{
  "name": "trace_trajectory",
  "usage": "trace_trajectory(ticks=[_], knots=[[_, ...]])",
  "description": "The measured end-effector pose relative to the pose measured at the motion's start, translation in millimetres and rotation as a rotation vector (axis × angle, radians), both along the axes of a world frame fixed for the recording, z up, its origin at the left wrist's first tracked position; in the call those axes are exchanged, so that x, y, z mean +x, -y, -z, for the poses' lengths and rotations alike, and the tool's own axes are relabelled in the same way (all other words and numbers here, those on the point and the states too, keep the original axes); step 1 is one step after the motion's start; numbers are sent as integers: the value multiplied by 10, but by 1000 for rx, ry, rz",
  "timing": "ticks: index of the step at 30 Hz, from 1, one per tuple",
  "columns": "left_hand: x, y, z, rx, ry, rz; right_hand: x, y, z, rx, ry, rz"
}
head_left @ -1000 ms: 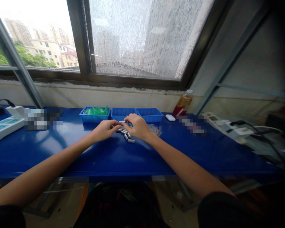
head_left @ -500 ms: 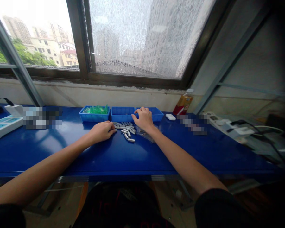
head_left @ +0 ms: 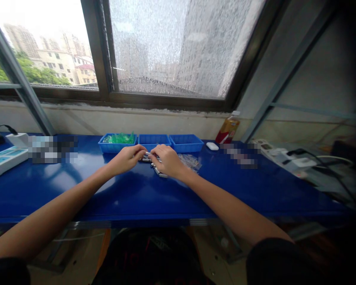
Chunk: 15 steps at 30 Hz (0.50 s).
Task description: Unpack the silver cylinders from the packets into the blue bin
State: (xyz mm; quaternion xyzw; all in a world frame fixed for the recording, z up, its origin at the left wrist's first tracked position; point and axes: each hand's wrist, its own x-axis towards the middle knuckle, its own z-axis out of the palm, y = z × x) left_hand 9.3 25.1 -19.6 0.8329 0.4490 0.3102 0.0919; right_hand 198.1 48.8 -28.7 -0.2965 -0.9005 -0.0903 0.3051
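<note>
My left hand (head_left: 129,157) is closed on a small silver metal cylinder (head_left: 148,153) above the blue table. Close on its right, my right hand (head_left: 166,160) has its fingers pinched at the cylinder's other end; whatever else they hold is too small to make out. Several more silver cylinders (head_left: 159,171) lie under and in front of the hands, partly hidden by them. Just right of my right hand lies a clear plastic bag (head_left: 190,161) with small pieces.
Behind the hands stand a blue bin (head_left: 117,149) with green pieces and two more blue bins (head_left: 154,140) (head_left: 186,141). Farther right are a white case (head_left: 212,146) and a drink bottle (head_left: 228,130). A power strip (head_left: 8,158) lies at the left.
My right hand has come back from the right-hand bin, toward the left and nearer, to meet my left hand. My left hand has risen slightly with a cylinder.
</note>
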Motion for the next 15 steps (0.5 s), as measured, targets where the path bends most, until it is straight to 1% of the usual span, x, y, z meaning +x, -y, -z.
trace_trajectory(ticks=[4,7,11,13,15], knots=[[-3,42,-49,113,-18,56,7,24,-23,-30,-47,-12],[8,62,-67,146,-31,36,-7,68,-39,-47,-69,-21],[11,76,-109,115,-59,21,-17,91,-50,-31,-77,-7],[-26,58,-134,58,-133,48,-7,55,-49,-10,-47,2],[-108,12,-137,-18,-244,43,24,-31,-41,10,-29,37]])
